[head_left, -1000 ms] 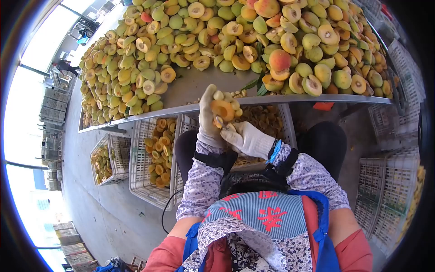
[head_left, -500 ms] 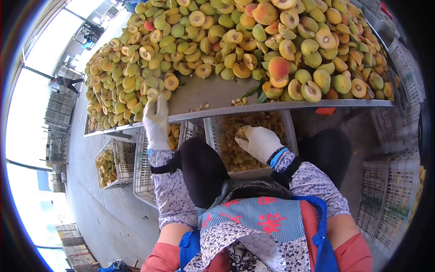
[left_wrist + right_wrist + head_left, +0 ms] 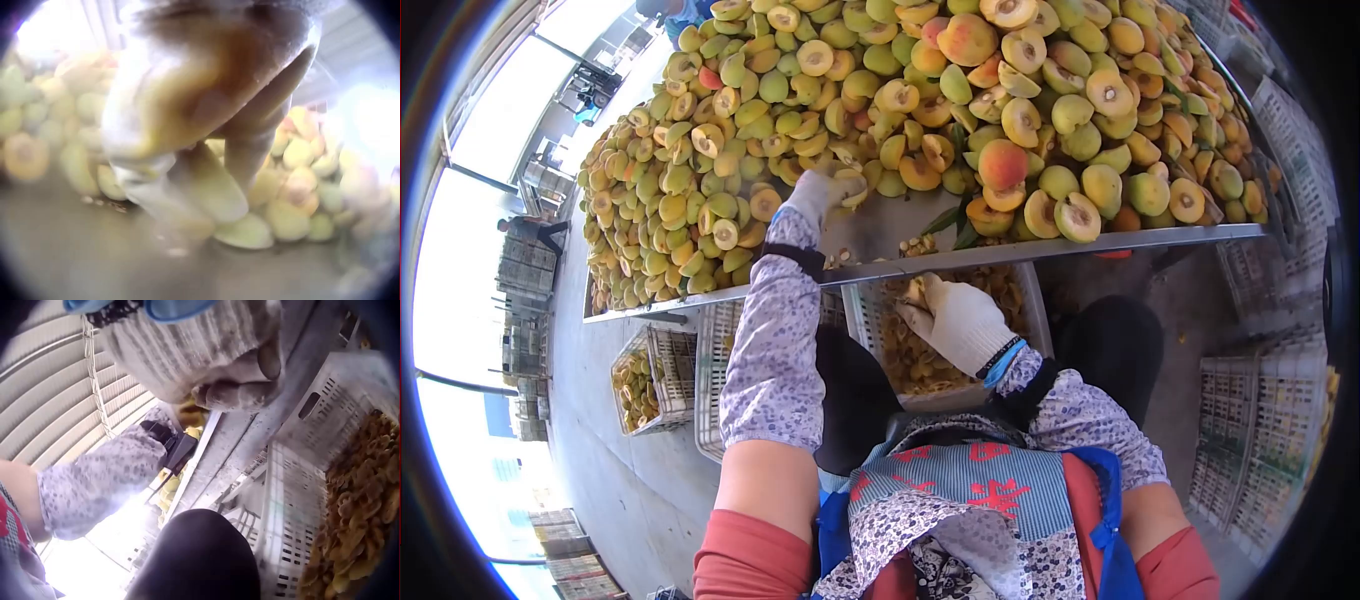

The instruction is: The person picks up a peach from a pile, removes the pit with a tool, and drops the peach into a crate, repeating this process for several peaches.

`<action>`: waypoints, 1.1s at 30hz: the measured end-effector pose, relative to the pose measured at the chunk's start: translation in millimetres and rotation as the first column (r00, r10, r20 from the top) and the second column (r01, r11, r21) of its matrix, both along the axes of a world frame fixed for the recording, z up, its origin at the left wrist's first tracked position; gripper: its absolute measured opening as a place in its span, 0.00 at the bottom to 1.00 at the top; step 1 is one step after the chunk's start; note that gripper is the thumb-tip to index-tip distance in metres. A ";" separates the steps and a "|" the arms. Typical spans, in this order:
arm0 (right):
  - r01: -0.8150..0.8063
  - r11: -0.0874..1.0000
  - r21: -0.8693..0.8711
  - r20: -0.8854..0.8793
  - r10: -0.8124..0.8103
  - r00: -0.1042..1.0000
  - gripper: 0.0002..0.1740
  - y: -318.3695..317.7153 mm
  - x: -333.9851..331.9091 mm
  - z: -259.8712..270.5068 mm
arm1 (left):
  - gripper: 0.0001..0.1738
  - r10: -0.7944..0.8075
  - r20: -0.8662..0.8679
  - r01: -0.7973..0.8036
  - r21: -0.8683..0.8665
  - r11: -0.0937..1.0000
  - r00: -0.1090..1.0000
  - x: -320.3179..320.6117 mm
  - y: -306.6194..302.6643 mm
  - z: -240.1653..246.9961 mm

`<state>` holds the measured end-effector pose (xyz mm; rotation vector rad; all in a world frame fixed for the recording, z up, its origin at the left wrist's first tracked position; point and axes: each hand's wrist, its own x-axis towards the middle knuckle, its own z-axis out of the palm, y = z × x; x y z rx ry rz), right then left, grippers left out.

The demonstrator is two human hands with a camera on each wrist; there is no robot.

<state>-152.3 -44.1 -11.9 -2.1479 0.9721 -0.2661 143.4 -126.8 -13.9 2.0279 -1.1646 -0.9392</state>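
Apparently at the picking-up stage, the left hand (image 3: 812,196) gripped a fruit half (image 3: 853,187), the right hand (image 3: 966,322) a yellowish piece (image 3: 915,291); a clean lift seemed needed.

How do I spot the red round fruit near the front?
Find the huge fruit pile on the metal table. Look near the table's front edge, straight beyond the person's right glove, just behind some cut halves. It's the round fruit with orange-red skin, while those around it are mostly green or yellow.
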 end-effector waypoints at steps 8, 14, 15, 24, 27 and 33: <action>0.181 0.983 0.022 0.394 -0.175 0.902 0.22 1.0 14.0 -17.4 | 0.13 0.083 -0.727 -0.417 -0.292 0.861 0.682 -123.7 97.0 31.8; 0.126 0.992 -0.011 0.211 -0.121 0.970 0.23 2.3 10.8 -12.0 | 0.17 0.092 -0.355 -0.304 -0.606 0.735 0.930 -140.5 116.5 2.9; 0.124 0.992 -0.011 0.224 -0.119 0.967 0.23 4.7 12.3 -12.7 | 0.18 0.101 -0.303 -0.275 -0.613 0.740 0.948 -138.5 117.7 -0.7; 0.064 0.998 0.023 0.095 -0.066 0.993 0.25 6.2 14.5 -10.9 | 0.22 0.027 -0.762 -0.497 -0.395 0.773 0.647 -154.7 126.0 12.7; 0.046 0.999 0.009 0.046 -0.046 0.998 0.24 4.6 11.5 -10.2 | 0.21 0.041 -0.531 -0.362 -0.516 0.777 0.846 -149.8 128.7 -0.1; 0.001 0.962 0.274 0.430 -0.123 0.894 0.19 20.4 24.1 -48.5 | 0.20 0.140 -0.661 -0.507 -0.404 0.761 0.737 -163.2 129.1 12.4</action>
